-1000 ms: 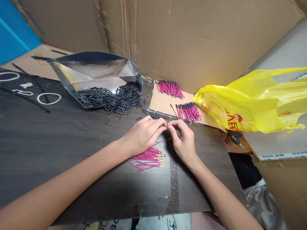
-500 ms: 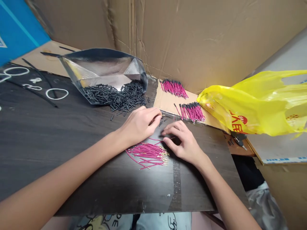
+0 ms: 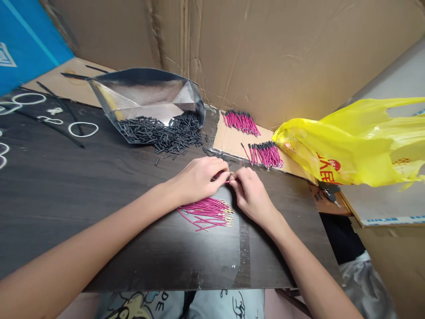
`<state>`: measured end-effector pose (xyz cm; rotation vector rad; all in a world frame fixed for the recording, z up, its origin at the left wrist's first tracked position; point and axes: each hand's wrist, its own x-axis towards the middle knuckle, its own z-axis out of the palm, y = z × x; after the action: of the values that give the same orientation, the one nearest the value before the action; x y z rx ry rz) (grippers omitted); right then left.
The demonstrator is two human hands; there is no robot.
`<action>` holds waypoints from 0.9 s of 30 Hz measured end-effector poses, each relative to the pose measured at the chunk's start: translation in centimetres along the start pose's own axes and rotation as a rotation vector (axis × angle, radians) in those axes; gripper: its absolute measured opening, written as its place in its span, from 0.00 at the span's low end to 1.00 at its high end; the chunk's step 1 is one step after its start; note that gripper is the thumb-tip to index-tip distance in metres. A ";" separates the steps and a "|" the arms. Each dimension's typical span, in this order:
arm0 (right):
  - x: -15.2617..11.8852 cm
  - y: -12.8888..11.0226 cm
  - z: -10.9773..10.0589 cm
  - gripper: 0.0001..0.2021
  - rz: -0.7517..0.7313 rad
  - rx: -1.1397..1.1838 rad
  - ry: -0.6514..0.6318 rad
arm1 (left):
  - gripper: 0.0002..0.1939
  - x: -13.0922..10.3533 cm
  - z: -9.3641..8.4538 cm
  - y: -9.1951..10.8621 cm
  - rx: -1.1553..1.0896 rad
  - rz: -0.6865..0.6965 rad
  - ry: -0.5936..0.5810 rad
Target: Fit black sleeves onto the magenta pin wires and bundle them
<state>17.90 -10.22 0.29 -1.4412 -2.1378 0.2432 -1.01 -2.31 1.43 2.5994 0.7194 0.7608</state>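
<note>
My left hand (image 3: 203,177) is closed above a pile of thin pink wires (image 3: 208,209) with metal tips. Pink wire and a gold tip show between its thumb and fingers. Against those fingertips, my right hand (image 3: 251,189) is pinched shut at the end of a pink wire; its grip is partly hidden. The pile lies on the dark table just below both hands, gold tips mostly to the right. Behind the left hand, an open silver-lined bag (image 3: 136,95) spills short black tubes (image 3: 166,130) onto the table.
Two bundles of pink wires with black ends, a rear bundle (image 3: 241,123) and a front bundle (image 3: 266,155), lie on a cardboard sheet (image 3: 229,141). A yellow plastic bag (image 3: 348,141) is at right. White rings (image 3: 83,129) and black strips lie left. Cardboard walls the back.
My right hand has closed its spread fingers and moved up to meet my left fingertips. A wire lying loose above the pile has left that spot. My left hand has shifted slightly right.
</note>
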 end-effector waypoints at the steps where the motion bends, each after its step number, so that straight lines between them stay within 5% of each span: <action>1: 0.0 0.1 -0.1 0.05 0.020 0.033 0.042 | 0.12 0.0 0.0 0.1 -0.001 0.004 0.001; 12: 0.1 -0.1 -0.1 0.01 0.206 0.492 0.261 | 0.12 0.2 -0.7 0.2 -0.171 -0.069 -0.078; 17: 0.1 -0.2 0.0 0.08 0.287 0.697 0.262 | 0.11 0.3 -0.8 0.2 -0.190 -0.113 -0.102; 27: 0.1 0.5 -0.2 0.09 0.339 0.750 0.321 | 0.11 0.3 -0.9 0.0 -0.101 -0.162 -0.025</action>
<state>18.38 -9.93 0.24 -1.2537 -1.3142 0.7847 -1.28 -2.01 2.32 2.4214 0.8495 0.6960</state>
